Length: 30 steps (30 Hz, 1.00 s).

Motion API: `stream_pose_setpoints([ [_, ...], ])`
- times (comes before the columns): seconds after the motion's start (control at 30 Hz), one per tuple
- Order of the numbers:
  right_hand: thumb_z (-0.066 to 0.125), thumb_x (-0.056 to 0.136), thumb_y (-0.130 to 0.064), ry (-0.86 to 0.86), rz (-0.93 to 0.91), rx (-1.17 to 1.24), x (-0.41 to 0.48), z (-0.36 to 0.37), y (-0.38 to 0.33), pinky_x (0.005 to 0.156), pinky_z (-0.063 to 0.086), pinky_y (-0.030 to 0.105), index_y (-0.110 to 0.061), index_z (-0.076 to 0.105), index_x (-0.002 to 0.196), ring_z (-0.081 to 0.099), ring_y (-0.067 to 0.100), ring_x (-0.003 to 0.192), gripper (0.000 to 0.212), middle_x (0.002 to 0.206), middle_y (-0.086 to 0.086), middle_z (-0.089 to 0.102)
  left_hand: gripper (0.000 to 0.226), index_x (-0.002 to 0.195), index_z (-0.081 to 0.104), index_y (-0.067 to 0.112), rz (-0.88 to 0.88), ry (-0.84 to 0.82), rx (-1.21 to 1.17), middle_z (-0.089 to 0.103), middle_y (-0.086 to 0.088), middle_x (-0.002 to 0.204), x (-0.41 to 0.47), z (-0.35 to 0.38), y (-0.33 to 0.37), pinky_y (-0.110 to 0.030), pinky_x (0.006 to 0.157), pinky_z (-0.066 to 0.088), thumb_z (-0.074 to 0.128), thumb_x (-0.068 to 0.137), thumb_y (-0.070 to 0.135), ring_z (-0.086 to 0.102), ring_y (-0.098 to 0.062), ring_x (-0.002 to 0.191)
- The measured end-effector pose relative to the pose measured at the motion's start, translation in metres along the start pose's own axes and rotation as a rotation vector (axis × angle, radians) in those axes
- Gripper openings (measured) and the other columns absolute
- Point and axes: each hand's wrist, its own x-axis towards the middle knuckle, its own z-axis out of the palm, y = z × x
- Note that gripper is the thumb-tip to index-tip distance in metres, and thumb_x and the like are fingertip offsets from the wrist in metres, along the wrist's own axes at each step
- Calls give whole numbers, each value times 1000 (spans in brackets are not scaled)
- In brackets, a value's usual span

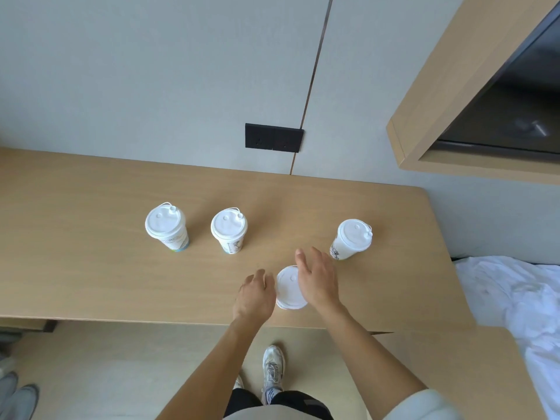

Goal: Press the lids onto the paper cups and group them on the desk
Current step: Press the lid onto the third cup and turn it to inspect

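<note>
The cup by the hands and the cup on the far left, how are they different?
The near cup sits at the desk's front edge between the left hand and right hand; the far-left cup stands alone, further back. The right hand partly covers the near cup's lid; nothing covers the far-left cup. The far-left cup's printed side shows; the near cup shows mostly its lid. Both are upright with white lids on.

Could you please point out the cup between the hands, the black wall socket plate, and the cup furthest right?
cup between the hands (288,291), head view, on its white lid.
black wall socket plate (273,137), head view, plate centre.
rightmost cup (354,234), head view, on its lid top.
</note>
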Motion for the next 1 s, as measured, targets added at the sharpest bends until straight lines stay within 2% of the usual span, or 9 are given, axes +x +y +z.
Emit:
stream_pose_setpoints([
  [0.07, 38, 108, -50, -8, 108, 97, 9, -1, 3, 112, 39, 48, -3, 62, 120, 51, 36, 129, 55, 122, 15, 66, 47, 135, 55, 14, -114, 10, -210, 63, -18, 131, 5, 6, 19, -44, 106, 39, 31, 108, 44, 52, -39, 128],
  [0.17, 35, 108, -52, -28, 219, 175, 16, 5, 8, 113, 37, 46, -6, 62, 126, 48, 34, 134, 56, 128, 13, 65, 56, 146, 47, 12, -190, 39, -267, 55, -20, 145, 15, 18, 39, -46, 110, 34, 26, 108, 48, 47, -38, 136],
  [0.27, 33, 110, -48, -54, 256, 239, 18, 15, 13, 113, 35, 44, -9, 61, 132, 46, 33, 136, 53, 133, 10, 64, 63, 151, 40, 14, -261, 82, -209, 51, -19, 150, 21, 29, 46, -50, 113, 33, 19, 106, 54, 44, -38, 139],
  [0.4, 38, 110, -31, -17, 228, 229, 18, 23, 18, 103, 37, 42, -7, 65, 109, 52, 37, 124, 36, 115, 11, 67, 62, 149, 41, 24, -272, 225, -75, 54, -11, 148, 17, 37, 50, -52, 112, 33, 12, 104, 55, 44, -33, 138],
  [0.43, 39, 109, -29, -12, 228, 203, 19, 23, 18, 102, 38, 41, -6, 64, 108, 52, 37, 123, 34, 115, 12, 66, 62, 152, 39, 25, -267, 239, -51, 53, -9, 151, 18, 37, 51, -52, 114, 31, 12, 104, 53, 41, -33, 142],
  [0.57, 43, 106, -32, -1, 258, 142, 21, 24, 16, 107, 40, 43, -8, 59, 124, 50, 36, 129, 35, 134, 20, 59, 60, 161, 26, 30, -277, 235, 20, 42, -4, 162, 23, 37, 51, -56, 121, 23, 11, 106, 50, 27, -32, 154],
  [0.7, 42, 106, -34, -19, 273, 117, 24, 23, 15, 114, 38, 46, -10, 56, 135, 45, 33, 138, 40, 143, 17, 55, 58, 163, 22, 33, -267, 234, 35, 38, 0, 165, 26, 38, 52, -56, 124, 19, 13, 107, 48, 21, -31, 157],
  [0.87, 38, 108, -29, -3, 260, 74, 16, 20, 13, 113, 37, 42, -11, 60, 123, 46, 31, 133, 32, 133, 9, 60, 66, 162, 28, 28, -152, 210, 31, 41, -3, 163, 26, 37, 48, -54, 124, 21, 9, 103, 50, 26, -33, 156],
  [1.0, 30, 112, -34, -17, 383, 67, 1, 20, 18, 114, 32, 40, -20, 53, 143, 41, 32, 138, 41, 146, 3, 53, 60, 150, 49, 21, 159, 169, 163, 57, -3, 149, 39, 27, 53, -49, 118, 32, 18, 105, 46, 40, -29, 147],
])
